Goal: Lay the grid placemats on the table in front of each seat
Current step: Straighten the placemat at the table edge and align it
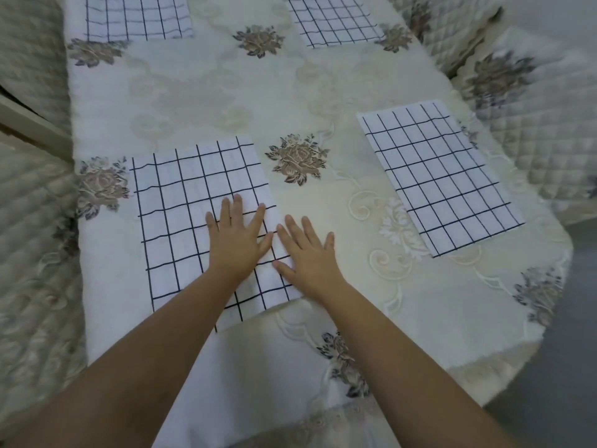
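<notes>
Forearms hide the near placemat (181, 202)'s lower edge; fingers (237, 205) of both hands lie spread flat.

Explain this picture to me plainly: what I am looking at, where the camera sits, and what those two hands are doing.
There is no machine here. A person wears a wide-angle camera on the head, so the single view looks forward and down along both bare arms. Below is a table under a cream embroidered tablecloth with brown flower motifs. Four white cloth placemats with a dark grid pattern lie on it: one nearest the person, one to the right, and two at the far edge, left and right, both cut off by the frame. The left hand lies flat, fingers spread, on the nearest placemat. The right hand lies flat at that placemat's right edge. Neither has a grip on anything; they look to be smoothing it.
</notes>
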`<state>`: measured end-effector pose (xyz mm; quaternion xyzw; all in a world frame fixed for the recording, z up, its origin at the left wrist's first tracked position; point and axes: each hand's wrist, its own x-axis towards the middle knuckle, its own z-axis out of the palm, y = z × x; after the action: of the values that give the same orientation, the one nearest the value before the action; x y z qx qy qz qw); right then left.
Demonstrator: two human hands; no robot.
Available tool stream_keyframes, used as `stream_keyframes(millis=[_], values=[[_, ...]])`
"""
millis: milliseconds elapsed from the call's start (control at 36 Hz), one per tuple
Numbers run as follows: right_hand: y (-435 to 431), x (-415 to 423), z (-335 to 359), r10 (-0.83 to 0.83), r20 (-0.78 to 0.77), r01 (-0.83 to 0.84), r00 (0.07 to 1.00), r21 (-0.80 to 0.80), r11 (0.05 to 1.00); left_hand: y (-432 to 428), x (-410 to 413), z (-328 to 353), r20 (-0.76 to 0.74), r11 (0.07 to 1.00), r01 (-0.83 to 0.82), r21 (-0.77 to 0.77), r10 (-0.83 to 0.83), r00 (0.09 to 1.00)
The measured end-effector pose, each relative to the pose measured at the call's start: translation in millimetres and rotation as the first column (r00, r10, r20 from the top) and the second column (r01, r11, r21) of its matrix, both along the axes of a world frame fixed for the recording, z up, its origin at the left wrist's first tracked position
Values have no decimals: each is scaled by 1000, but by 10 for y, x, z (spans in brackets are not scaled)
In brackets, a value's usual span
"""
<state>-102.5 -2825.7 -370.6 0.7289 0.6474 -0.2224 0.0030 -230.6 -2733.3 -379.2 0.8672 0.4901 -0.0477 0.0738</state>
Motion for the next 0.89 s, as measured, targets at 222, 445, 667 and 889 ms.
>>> stream_keyframes(millis=[222, 445, 667, 889], values=[[102, 148, 208, -22, -144, 12, 989, -68, 998, -408, 189, 109, 52, 992, 75, 103, -80, 995], [62, 457, 289, -47, -351, 3, 935, -124, 992, -695, 558, 275, 76, 978, -163, -129, 173, 982], [-11, 769, 390, -79, -378, 52, 923, -83, 995, -904, 835, 295, 22, 920, -308, -241, 323, 946], [-109, 1225, 411, -184, -339, 189, 923, -18, 982, -1079, 1082, 320, -56, 893, -369, -257, 367, 928]])
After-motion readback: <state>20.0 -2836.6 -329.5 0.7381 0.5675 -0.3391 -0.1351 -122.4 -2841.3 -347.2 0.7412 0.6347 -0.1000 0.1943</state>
